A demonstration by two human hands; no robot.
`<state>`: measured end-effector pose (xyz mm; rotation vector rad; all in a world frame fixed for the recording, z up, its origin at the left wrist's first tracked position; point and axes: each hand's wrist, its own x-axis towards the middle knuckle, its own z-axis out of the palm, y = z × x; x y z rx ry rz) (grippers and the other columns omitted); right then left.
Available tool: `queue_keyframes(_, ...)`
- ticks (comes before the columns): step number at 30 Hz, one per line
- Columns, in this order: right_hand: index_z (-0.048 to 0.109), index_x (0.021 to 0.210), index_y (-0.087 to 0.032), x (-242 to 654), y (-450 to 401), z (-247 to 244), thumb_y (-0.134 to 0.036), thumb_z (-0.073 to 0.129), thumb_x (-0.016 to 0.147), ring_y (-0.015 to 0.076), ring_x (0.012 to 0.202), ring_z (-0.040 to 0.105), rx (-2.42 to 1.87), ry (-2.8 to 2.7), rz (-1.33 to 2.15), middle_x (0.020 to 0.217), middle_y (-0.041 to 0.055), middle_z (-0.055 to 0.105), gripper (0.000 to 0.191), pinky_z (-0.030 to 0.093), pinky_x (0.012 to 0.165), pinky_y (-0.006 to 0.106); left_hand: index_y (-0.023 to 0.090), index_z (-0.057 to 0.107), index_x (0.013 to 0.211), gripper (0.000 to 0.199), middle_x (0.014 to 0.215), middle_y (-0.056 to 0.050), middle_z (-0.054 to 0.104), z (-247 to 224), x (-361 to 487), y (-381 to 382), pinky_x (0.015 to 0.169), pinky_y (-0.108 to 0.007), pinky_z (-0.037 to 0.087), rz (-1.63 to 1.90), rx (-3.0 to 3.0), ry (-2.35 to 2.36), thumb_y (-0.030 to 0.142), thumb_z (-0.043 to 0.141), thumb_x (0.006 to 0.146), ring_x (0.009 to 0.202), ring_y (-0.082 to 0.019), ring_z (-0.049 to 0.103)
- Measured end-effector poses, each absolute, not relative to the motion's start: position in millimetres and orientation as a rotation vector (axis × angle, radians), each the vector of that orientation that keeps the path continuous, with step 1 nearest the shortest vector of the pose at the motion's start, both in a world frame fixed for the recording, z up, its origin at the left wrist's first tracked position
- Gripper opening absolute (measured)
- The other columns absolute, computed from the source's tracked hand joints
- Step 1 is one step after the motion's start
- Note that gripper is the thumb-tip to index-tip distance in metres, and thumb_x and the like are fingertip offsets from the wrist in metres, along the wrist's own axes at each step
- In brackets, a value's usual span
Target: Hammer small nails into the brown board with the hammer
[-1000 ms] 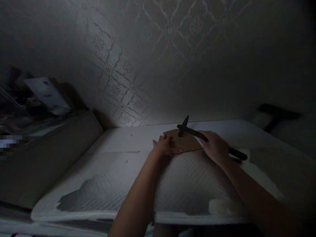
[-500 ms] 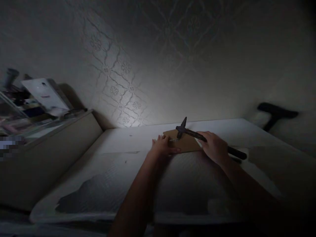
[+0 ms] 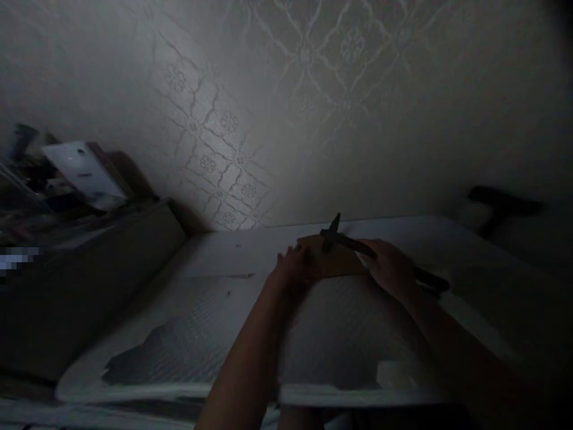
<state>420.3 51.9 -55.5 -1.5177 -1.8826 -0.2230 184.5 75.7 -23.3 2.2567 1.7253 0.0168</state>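
Observation:
In the dim light my right hand (image 3: pixel 391 266) is closed around the handle of a hammer (image 3: pixel 331 235), its dark head over a flat brown board (image 3: pixel 342 261). The handle's black end sticks out behind the hand to the right. On the board's left part rests my left hand (image 3: pixel 290 264), fingers bent. A small pale ribbed piece, seemingly a screw (image 3: pixel 319 254), shows at those fingers, pointing right under the hammer head; the fingers hide its other end. The board lies flat on a white tabletop (image 3: pixel 215 254).
A raised cabinet (image 3: pixel 125 280) on the left carries a white box (image 3: pixel 85 170) and clutter. Behind the table stands a patterned wall (image 3: pixel 277 119). A dark T-shaped object (image 3: pixel 501 203) is at the right. Grey sheeting (image 3: pixel 174 352) covers the table's near part.
The light on the table and hands has dimmed. Both hands and the hammer stay in nearly the same place.

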Motion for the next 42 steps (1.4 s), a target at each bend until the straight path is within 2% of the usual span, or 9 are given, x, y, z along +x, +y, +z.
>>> queue_keyframes(13, 0.064, 0.109, -0.023, 420.8, 52.2, -55.2, -0.022, 0.047, 0.085, 0.0241, 0.091, 0.062, -1.536, -1.851, -0.229, 0.101, 0.0074, 0.069, 0.029, 0.045, 0.072, 0.033, 0.025, 0.029, 0.142, 0.091, 0.156, -0.013, 0.018, -23.0, 186.1, 76.3, 0.111, -0.057, 0.018, 0.016, 2.249, 1.717, 0.076, 0.052, 0.070, 0.142, -0.034, 0.019)
queue_keyframes(20, 0.064, 0.110, -0.021, 419.9, 51.6, -55.6, -0.021, 0.047, 0.086, 0.0231, 0.091, 0.062, -1.544, -1.858, -0.239, 0.102, 0.0071, 0.069, 0.029, 0.045, 0.072, 0.032, 0.026, 0.032, 0.139, 0.086, 0.155, -0.013, 0.023, -23.5, 185.5, 76.9, 0.109, -0.058, 0.020, 0.004, 2.260, 1.711, 0.074, 0.053, 0.072, 0.141, -0.035, 0.022)
queue_keyframes(38, 0.060, 0.114, -0.022, 397.8, 54.5, -55.6, -0.016, 0.048, 0.086, 0.0243, 0.096, 0.059, -1.385, -1.911, -0.243, 0.105, 0.0069, 0.067, 0.032, 0.047, 0.081, 0.037, 0.025, 0.021, 0.148, 0.097, 0.157, -0.012, 0.016, -27.2, 186.9, 78.2, 0.110, -0.061, 0.014, 0.027, 2.238, 1.704, 0.074, 0.053, 0.071, 0.142, -0.035, 0.015)
queue_keyframes(42, 0.060, 0.114, -0.022, 398.1, 54.4, -55.7, -0.017, 0.048, 0.085, 0.0246, 0.096, 0.060, -1.390, -1.877, -0.242, 0.105, 0.0068, 0.067, 0.032, 0.048, 0.082, 0.038, 0.026, 0.023, 0.147, 0.095, 0.157, -0.011, 0.017, -26.2, 186.9, 77.1, 0.110, -0.061, 0.015, 0.034, 2.241, 1.705, 0.074, 0.053, 0.071, 0.142, -0.037, 0.015)
